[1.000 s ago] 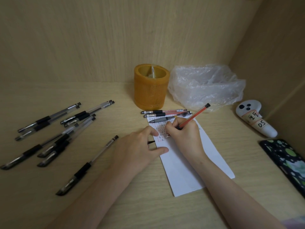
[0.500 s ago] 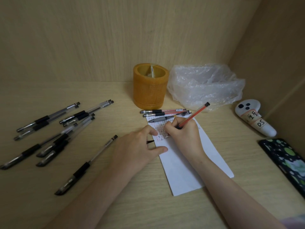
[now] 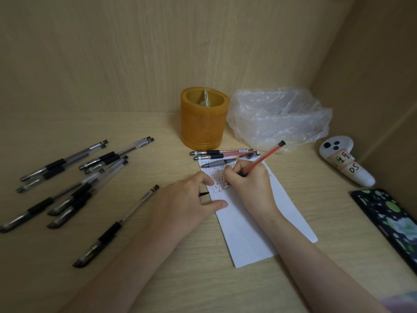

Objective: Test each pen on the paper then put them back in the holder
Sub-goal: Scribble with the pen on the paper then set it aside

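Note:
My right hand (image 3: 248,184) grips a red pen (image 3: 267,155) with its tip down on the white paper (image 3: 252,224), among rows of small red and black marks near the top. My left hand (image 3: 185,204) rests at the paper's left edge, thumb on the sheet, and a small black pen cap (image 3: 204,194) pokes out from under its fingers. The orange pen holder (image 3: 204,129) stands upright behind the paper. Three pens (image 3: 225,152) lie side by side at the paper's top edge. Several black pens (image 3: 67,163) lie scattered to the left, one pen (image 3: 117,224) nearest my left forearm.
A crumpled clear plastic bag (image 3: 277,118) sits right of the holder. A white controller (image 3: 345,163) with a label lies at the far right, and a phone in a dark patterned case (image 3: 388,220) lies in front of it. Wooden walls close in behind and on the right.
My right hand has shifted only slightly with the red pen on the paper. My left hand and the other pens stay where they were.

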Action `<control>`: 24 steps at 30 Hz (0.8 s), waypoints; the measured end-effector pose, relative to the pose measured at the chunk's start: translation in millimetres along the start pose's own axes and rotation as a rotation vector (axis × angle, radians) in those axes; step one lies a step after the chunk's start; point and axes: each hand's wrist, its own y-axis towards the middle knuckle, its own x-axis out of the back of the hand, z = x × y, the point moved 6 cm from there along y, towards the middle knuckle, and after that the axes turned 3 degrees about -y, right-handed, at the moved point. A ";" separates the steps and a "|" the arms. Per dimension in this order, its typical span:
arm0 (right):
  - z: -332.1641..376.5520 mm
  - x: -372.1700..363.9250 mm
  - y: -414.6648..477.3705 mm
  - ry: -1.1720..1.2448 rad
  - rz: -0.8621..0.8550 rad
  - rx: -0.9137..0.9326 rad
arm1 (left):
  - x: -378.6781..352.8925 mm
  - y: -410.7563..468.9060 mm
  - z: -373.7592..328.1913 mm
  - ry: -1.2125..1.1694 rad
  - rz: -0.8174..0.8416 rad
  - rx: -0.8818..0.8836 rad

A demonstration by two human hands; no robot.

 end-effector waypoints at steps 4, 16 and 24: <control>0.7 -1.8 -0.4 -0.017 0.025 0.013 | 0.2 -0.7 -0.8 0.010 0.002 -0.005; 0.6 -0.6 -0.6 -0.008 0.025 0.005 | -0.2 0.1 0.5 0.009 0.000 -0.002; 2.2 -1.4 -1.8 -0.019 0.026 0.007 | 0.4 -0.1 0.1 0.022 -0.010 0.001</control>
